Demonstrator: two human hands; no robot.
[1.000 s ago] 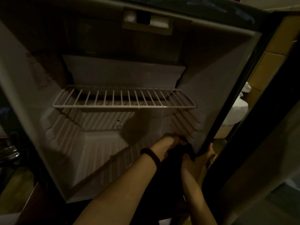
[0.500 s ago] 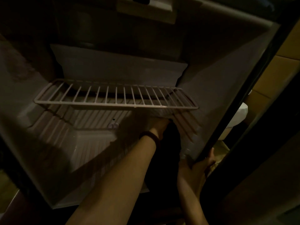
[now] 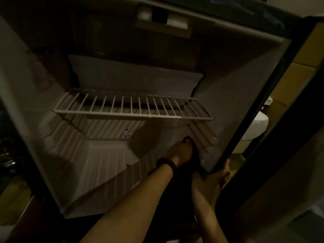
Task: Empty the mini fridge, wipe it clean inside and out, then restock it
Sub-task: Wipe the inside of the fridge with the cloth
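One mini fridge point(image 3: 228, 95) fills most of the frame with its door open, its pale ribbed interior bare apart from a white wire shelf point(image 3: 133, 107) spanning the middle of the cavity. Toward the lower right of the frame, the left hand point(image 3: 180, 151), a dark band point(image 3: 166, 163) round its wrist, has its fingers curled on a dark cloth point(image 3: 192, 155) pressed against the lower right inner wall. Just to its right, the right hand point(image 3: 213, 179) grips the fridge's front right edge, fingers wrapped round the dark rim.
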